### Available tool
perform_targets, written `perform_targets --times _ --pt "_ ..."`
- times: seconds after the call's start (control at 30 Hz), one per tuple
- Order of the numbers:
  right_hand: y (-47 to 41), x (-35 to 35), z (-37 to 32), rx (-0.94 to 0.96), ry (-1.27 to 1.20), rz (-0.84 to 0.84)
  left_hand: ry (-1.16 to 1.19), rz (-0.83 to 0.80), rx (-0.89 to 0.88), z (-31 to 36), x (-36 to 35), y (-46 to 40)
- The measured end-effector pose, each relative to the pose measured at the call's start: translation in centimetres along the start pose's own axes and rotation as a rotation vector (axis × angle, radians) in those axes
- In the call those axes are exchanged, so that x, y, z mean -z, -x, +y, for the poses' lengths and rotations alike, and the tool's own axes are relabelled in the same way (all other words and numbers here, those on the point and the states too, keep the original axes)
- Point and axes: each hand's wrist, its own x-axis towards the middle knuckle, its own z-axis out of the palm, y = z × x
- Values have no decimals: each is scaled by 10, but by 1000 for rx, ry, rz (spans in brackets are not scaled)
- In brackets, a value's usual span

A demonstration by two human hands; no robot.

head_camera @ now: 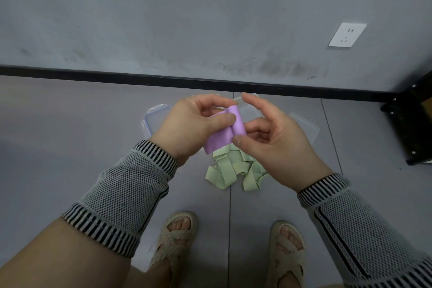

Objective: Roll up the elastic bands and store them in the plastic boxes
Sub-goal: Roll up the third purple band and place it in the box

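A: What does your head camera show in your hands?

B: Your left hand (194, 124) and right hand (271, 138) hold a purple elastic band (225, 132) between them, above the floor (70, 147). Its far end is wound into a small roll; the flat tail hangs toward 7 o'clock.

A: How do your fingers lie?

B: Your left thumb presses the band's flat part just beside the roll, with the other left fingers curled behind it. Your right thumb and curled fingers pinch the roll's end at 3 o'clock, while your right forefinger is lifted straight, apart from the band.

A: And the other bands and the boxes?

B: A loose heap of green elastic bands (233, 170) lies on the floor at 6 o'clock from your hands. Clear plastic boxes (154, 119) sit beyond it, partly hidden behind your hands; how many, you cannot tell.

A: Anything else?

B: Your sandalled feet (175, 241) at 6 o'clock, a white wall socket (347, 34) at 1 o'clock, a black frame (411, 124) at 3 o'clock.
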Motion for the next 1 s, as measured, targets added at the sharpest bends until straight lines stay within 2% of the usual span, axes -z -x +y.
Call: perform_targets --times 0.17,0.23,0.37,0.53,0.7,0.83,1.0 --pt "2 6 0 72 215 -90 -87 -66 48 0 1 0" --pt "1 6 3 75 181 -63 -57 -51 85 -1 0 -1" --pt "-4 7 5 42 41 25 148 -6 145 -1 1 -4" --pt "-4 8 4 53 -49 13 187 56 132 0 -1 -5" --pt "-5 12 2 62 3 -7 182 101 73 2 1 -4" --pt "-6 9 6 72 91 44 125 115 7 -1 -10 0" --pt "-6 6 8 81 78 118 267 136 46 1 -21 1"
